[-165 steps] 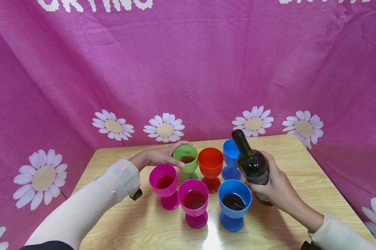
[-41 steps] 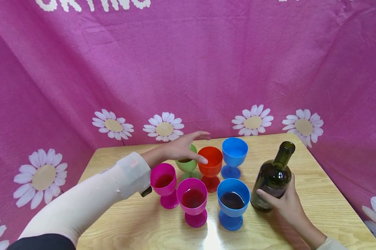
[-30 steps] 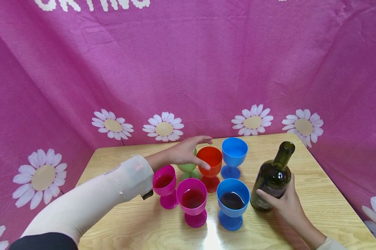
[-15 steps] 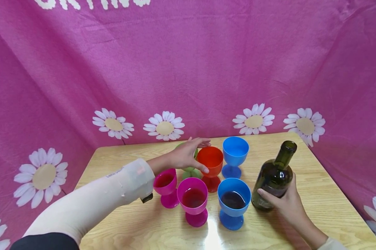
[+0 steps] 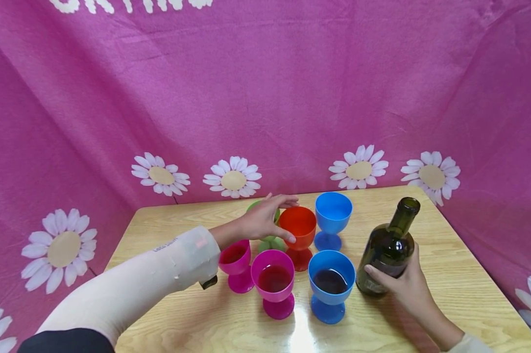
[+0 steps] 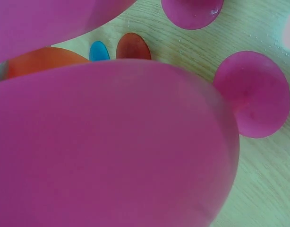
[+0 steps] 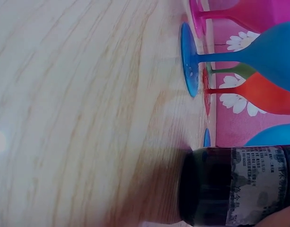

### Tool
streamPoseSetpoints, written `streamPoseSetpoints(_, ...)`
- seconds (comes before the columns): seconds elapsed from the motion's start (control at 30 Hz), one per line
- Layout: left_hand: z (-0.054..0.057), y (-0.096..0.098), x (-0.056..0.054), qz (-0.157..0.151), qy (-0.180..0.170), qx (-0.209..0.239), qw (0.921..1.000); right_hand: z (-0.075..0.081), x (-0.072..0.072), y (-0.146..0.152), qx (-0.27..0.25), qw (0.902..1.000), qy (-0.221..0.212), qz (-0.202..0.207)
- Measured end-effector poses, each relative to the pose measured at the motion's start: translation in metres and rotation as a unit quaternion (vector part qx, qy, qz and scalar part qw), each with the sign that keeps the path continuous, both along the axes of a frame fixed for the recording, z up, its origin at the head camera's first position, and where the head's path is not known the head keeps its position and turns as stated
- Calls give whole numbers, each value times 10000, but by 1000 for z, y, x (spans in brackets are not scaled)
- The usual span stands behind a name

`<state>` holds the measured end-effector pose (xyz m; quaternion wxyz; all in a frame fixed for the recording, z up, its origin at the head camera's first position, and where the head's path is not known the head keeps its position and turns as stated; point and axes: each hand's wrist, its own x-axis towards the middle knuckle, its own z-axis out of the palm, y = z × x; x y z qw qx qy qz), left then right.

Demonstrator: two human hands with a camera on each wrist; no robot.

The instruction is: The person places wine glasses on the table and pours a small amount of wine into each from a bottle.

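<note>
My left hand (image 5: pixel 261 218) holds the red goblet (image 5: pixel 304 238) by its bowl, thumb on the near side and fingers behind. Behind that hand the green goblet (image 5: pixel 272 243) is partly hidden. My right hand (image 5: pixel 408 287) grips a dark green wine bottle (image 5: pixel 383 252), uncorked and upright on the table; its white label (image 7: pixel 256 184) shows in the right wrist view. Two pink goblets (image 5: pixel 273 292) and the near blue goblet (image 5: pixel 329 293) contain dark liquid. No liquid is seen in the far blue goblet (image 5: pixel 333 215). A pink bowl (image 6: pixel 116 146) fills much of the left wrist view.
The goblets stand close together on a light wooden table (image 5: pixel 173 314), with the left forearm (image 5: pixel 159 269) reaching beside the pink ones. A pink cloth with daisies (image 5: pixel 265 98) hangs behind and along both sides of the table.
My left hand has left the green goblet and moved right to the red one. The bottle, earlier tilted near the blue goblets, has moved right and stands upright. The last half second shows little motion.
</note>
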<state>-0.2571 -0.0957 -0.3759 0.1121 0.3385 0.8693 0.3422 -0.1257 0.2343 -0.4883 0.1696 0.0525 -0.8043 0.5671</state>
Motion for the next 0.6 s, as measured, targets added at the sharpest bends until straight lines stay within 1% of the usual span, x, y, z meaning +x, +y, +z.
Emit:
streamPoseSetpoints(0.23, -2, 1, -1, -15, 48, 35, 10000, 2, 1, 1, 13, 9998, -216, -30)
streamPoseSetpoints(0.47, -2, 0, -1, -24, 96, 44, 9999, 4, 1, 1, 56, 9997, -250, 60)
streamPoseSetpoints(0.6, -2, 0, -1, -7, 80, 22, 10000, 7, 0, 0, 172, 9993, -314, 94)
